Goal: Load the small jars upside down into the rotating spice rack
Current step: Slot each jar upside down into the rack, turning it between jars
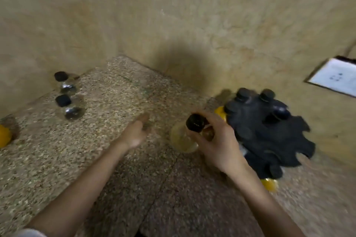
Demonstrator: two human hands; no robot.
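Note:
My right hand [217, 140] grips a small glass jar [183, 140] with a black cap [195, 122], held tilted just left of the black rotating spice rack [273, 134]. The rack's notched top disc carries a few black-capped jars [266, 95] at its far side. My left hand [135, 132] hovers over the granite counter [96, 150] with loose fingers and holds nothing. Two more black-capped glass jars stand upright at the far left, one [65, 82] behind the other [69, 107]. The frame is motion-blurred.
A beige wall rises behind the counter. A white switch plate [333, 77] is on the wall at the right. A yellow object [3, 136] sits at the left edge, and yellow pieces [269, 184] show under the rack.

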